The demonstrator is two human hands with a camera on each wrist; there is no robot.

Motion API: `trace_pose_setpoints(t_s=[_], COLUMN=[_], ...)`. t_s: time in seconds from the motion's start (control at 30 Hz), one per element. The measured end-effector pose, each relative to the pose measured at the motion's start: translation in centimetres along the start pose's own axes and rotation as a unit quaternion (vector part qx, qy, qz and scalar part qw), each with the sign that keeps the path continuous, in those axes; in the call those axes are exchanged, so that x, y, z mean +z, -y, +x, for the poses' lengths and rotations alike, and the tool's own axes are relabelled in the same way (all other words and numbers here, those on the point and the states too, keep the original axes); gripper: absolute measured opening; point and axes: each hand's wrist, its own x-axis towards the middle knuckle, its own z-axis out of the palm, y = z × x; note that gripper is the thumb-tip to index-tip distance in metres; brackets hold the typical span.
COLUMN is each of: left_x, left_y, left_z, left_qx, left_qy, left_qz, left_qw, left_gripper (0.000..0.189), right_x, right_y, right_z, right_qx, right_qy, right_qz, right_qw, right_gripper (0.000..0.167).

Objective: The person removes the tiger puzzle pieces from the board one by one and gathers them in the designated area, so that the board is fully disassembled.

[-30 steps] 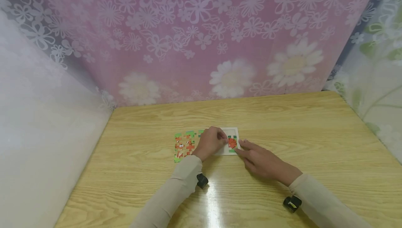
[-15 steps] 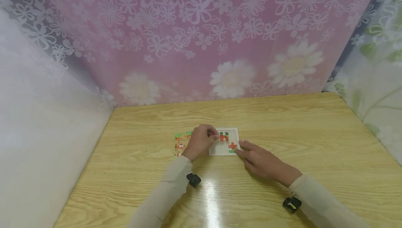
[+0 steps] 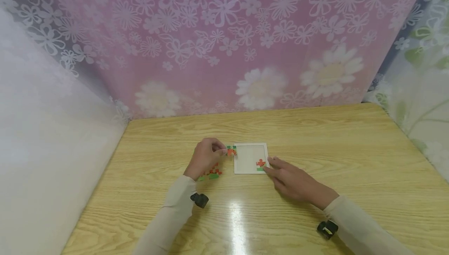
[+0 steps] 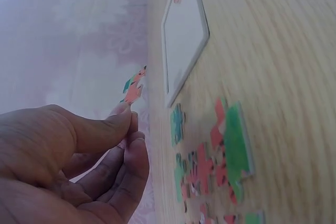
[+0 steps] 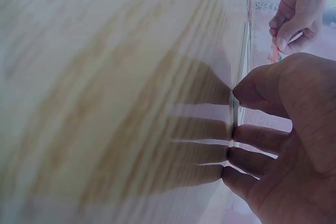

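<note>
My left hand (image 3: 207, 157) pinches an orange and green jigsaw puzzle piece (image 3: 231, 150) between thumb and fingertips. In the left wrist view, the held piece (image 4: 134, 87) stands tilted above the table. A square puzzle tray (image 3: 250, 172) with a white rim lies just to the right of that hand. One orange and green piece (image 3: 260, 164) sits in the tray's lower right corner. My right hand (image 3: 292, 179) rests at the tray's right edge, its thumb close to that piece and its fingers extended. In the right wrist view, the right hand's fingertips (image 5: 239, 132) touch down at the tray's edge.
Several joined or closely laid puzzle pieces (image 4: 205, 169) lie on the wooden table (image 3: 315, 138) left of the tray, partly hidden under my left hand in the head view. A flowered curtain (image 3: 210, 71) hangs behind the table, with pale cloth at both sides.
My left hand has moved left, carrying the puzzle piece from over the tray's right side past its left rim. The right hand has stayed at the tray's edge.
</note>
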Motion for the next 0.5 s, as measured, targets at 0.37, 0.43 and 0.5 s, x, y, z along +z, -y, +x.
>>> trace_pose_setpoints(t_s=[0.37,0.43,0.5], left_x=[-0.67,-0.69,-0.68], left_y=[0.3,0.38,0.47], left_z=[-0.84,-0.91,-0.94], left_qx=[-0.03,-0.034,-0.034], left_qy=[0.012,0.016,0.017], left_qz=[0.029,0.03,0.034], left_qw=[0.9991,0.9988,0.9987], left_gripper=[0.006,0.006,0.007], right_x=[-0.09,-0.06,-0.04], right_y=[-0.05,-0.08,-0.11], right_z=[-0.17,-0.17,-0.15], right_qx=[0.002,0.004,0.006], right_qy=[0.004,0.007,0.009], right_qz=[0.007,0.007,0.007], right_qw=[1.0,0.9999,0.9999], right_gripper=[0.035,0.035,0.035])
